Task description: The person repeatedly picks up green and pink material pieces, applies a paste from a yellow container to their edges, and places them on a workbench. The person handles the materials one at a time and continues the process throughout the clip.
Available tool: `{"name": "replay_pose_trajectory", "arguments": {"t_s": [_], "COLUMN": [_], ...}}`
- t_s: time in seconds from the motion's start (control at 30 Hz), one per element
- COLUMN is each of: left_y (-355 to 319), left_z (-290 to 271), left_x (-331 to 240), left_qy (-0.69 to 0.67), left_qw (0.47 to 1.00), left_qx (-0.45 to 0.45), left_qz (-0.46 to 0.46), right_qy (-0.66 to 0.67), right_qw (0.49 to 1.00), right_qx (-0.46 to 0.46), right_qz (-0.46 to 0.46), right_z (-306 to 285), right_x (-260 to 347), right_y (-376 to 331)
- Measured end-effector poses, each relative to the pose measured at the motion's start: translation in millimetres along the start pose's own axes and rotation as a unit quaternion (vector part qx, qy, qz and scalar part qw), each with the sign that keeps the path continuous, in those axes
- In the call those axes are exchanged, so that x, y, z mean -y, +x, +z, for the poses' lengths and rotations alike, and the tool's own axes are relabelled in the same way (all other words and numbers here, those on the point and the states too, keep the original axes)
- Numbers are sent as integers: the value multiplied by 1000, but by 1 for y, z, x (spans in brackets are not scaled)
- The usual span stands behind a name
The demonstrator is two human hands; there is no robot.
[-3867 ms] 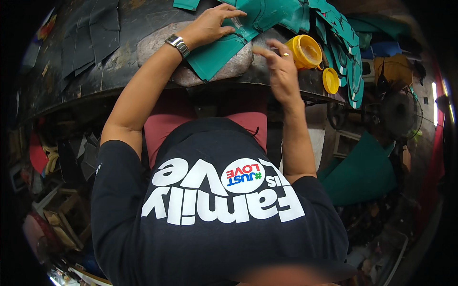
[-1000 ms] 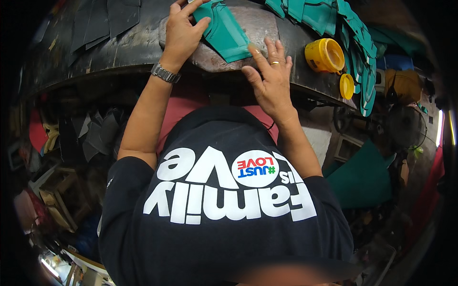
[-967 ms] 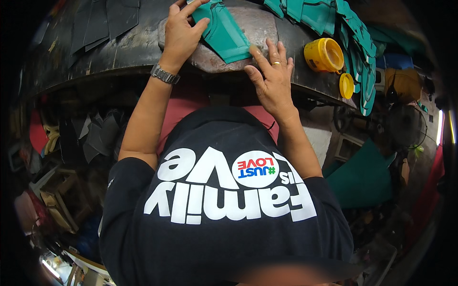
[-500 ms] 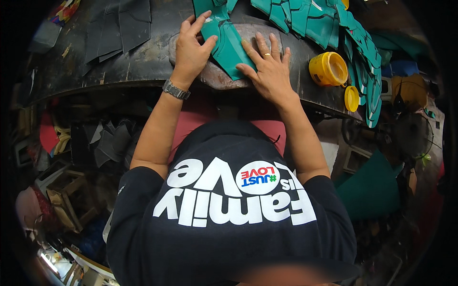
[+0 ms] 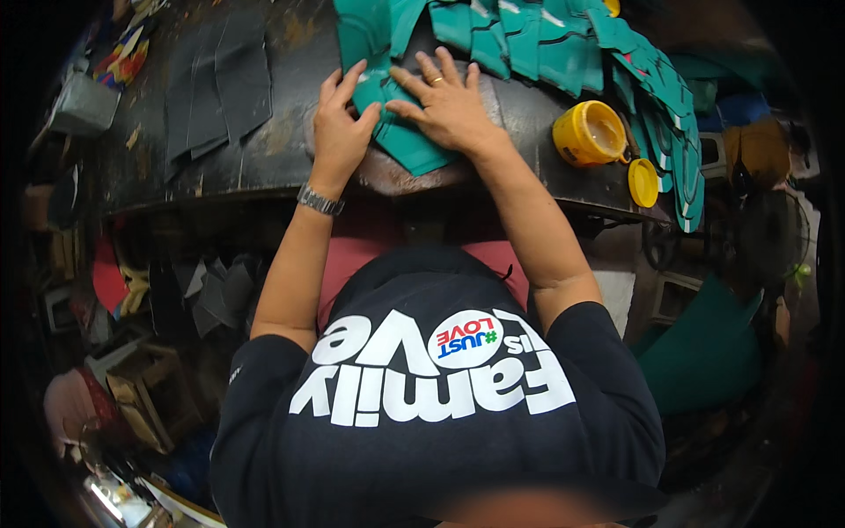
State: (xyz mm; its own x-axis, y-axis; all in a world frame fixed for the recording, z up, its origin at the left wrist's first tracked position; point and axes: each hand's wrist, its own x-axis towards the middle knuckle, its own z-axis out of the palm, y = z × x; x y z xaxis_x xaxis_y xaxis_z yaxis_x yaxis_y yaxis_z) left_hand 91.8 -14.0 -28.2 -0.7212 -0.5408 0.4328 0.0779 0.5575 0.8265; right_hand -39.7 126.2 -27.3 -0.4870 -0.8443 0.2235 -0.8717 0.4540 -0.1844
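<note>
A green, leather-like cut piece (image 5: 412, 151) with dark line markings lies on a worn slab (image 5: 385, 173) at the table's near edge. My right hand (image 5: 453, 110), a ring on one finger, lies flat across the piece with fingers spread. At the left edge of the piece rests my left hand (image 5: 341, 132), wearing a metal watch; its thumb and fingers are apart, and they touch the piece. More green material (image 5: 363, 35) extends beyond my left fingertips. My right palm hides part of the piece's middle.
Overlapping green pieces (image 5: 563, 53) spread over the far right and hang off the table's edge. An open yellow tub (image 5: 585, 136) stands at right beside its yellow lid (image 5: 643, 183). Dark grey sheets (image 5: 216, 97) lie at left on the dark table (image 5: 286, 106).
My right hand has slid left and farther up the green piece, closer to my left hand. The camera view has also shifted slightly. Both hands stay on the piece.
</note>
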Motion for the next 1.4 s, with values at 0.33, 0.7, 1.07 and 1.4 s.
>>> {"name": "replay_pose_trajectory", "arguments": {"t_s": [0.33, 0.7, 1.07, 1.4], "left_y": [-1, 88, 235, 160], "left_z": [-2, -3, 83, -24], "left_x": [-5, -20, 0, 33], "left_qy": [-238, -364, 90, 238], "left_qw": [971, 919, 984, 958], "left_qx": [5, 89, 140, -70], "left_qz": [-29, -123, -63, 145], "right_qy": [247, 464, 436, 437], "right_qw": [949, 804, 816, 825], "right_qx": [-194, -322, -335, -303], "right_qz": [30, 187, 178, 190], "right_z": [-34, -9, -13, -12], "right_x": [-11, -32, -29, -31], "right_y": [-40, -116, -114, -116]}}
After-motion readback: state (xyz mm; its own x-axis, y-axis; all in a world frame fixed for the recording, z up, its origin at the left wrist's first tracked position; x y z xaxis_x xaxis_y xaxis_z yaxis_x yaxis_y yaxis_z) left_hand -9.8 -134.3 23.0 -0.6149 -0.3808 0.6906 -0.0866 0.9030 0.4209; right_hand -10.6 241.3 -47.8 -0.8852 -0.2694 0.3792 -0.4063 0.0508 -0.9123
